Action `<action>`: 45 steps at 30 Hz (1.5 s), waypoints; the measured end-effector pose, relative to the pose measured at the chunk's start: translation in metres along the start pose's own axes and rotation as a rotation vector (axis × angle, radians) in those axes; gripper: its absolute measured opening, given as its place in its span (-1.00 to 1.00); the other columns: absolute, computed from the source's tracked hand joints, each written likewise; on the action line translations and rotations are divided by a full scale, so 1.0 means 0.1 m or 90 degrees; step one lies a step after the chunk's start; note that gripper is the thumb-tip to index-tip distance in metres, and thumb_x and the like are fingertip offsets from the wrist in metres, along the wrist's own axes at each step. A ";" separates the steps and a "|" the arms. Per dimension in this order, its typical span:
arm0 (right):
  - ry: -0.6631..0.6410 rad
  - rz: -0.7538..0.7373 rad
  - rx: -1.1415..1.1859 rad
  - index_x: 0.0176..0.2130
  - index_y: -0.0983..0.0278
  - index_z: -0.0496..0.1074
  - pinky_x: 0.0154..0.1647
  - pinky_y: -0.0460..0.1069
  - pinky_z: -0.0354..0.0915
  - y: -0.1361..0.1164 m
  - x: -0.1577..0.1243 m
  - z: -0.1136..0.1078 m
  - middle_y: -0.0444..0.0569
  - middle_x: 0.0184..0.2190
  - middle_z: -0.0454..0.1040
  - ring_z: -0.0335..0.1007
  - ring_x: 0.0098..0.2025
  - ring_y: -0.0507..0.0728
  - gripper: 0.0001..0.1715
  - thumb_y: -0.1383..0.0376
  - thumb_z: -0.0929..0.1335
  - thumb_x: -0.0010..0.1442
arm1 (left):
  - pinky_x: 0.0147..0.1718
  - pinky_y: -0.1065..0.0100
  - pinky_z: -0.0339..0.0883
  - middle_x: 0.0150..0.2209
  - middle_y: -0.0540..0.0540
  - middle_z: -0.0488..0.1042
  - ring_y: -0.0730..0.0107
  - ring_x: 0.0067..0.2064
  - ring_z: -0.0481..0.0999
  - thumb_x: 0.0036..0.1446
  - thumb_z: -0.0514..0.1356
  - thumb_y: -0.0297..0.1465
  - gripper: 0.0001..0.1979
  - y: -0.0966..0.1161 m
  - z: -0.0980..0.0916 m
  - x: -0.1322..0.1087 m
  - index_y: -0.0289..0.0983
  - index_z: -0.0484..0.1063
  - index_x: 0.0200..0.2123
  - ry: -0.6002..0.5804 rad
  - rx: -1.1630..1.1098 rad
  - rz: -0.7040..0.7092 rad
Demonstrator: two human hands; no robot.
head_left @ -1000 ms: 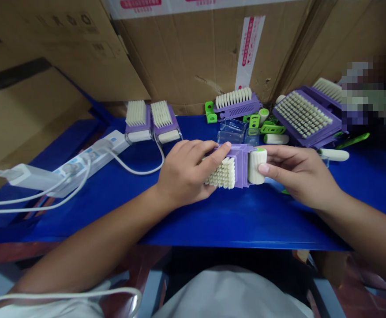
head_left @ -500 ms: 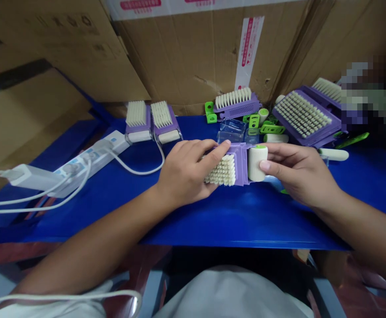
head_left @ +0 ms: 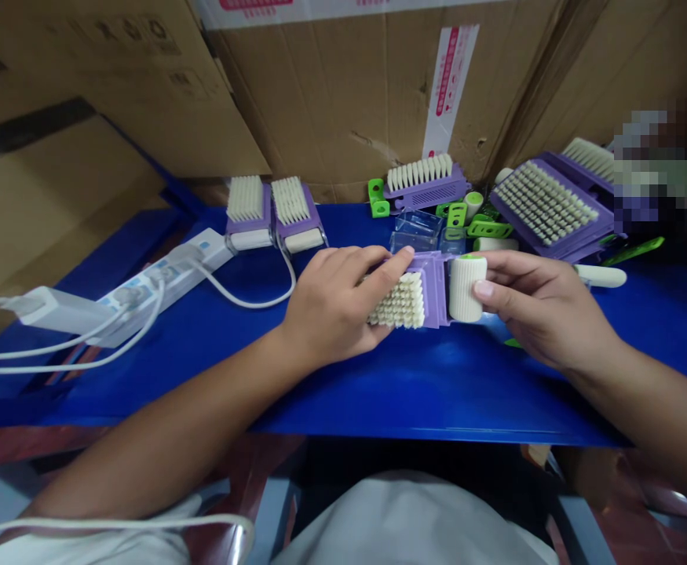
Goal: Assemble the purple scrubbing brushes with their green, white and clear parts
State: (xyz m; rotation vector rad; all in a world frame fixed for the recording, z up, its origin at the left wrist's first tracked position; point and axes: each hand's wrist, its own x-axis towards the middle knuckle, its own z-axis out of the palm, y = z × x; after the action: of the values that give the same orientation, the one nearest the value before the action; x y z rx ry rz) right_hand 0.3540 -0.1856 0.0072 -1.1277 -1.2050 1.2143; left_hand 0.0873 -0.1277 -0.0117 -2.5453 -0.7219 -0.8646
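My left hand [head_left: 334, 302] grips a purple brush [head_left: 436, 292] on the blue table, its fingers across the cream bristles [head_left: 399, 302]. My right hand [head_left: 546, 310] pinches a cream ribbed cylinder [head_left: 464, 289] with a green top between thumb and fingers. The cylinder sits at the brush's right end, and I cannot tell whether it touches the purple body. Just behind the brush stand clear plastic boxes [head_left: 417, 231]. Beyond my right hand lie a large purple brush [head_left: 546, 205] and green plastic parts [head_left: 484, 228].
Two purple brushes [head_left: 266, 213] stand at the back left of the blue table [head_left: 437, 388], and another lies behind the clear boxes. A white power strip [head_left: 166, 286] with cables lies at the left. Cardboard boxes [head_left: 343, 94] form the back wall. The far right is pixelated.
My right hand has moved slightly right with the cylinder, which now stands more upright at the brush's end. My left hand and the brush have barely moved.
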 end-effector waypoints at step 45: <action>0.011 0.019 0.009 -0.16 0.12 0.64 -0.19 0.09 0.67 -0.02 0.01 0.00 -0.10 -0.30 0.73 0.68 -0.30 0.16 -0.51 0.01 0.73 0.01 | 0.02 0.07 0.49 0.13 -0.27 0.64 -0.04 0.07 0.68 0.22 0.32 -0.30 -0.29 0.03 -0.02 -0.01 -0.27 0.34 0.42 -0.020 -0.008 -0.025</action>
State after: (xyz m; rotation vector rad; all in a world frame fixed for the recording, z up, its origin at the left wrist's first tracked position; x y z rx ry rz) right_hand 0.3536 -0.1844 0.0092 -1.1459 -1.1690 1.2316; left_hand 0.0873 -0.1310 -0.0112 -2.5692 -0.7812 -0.8454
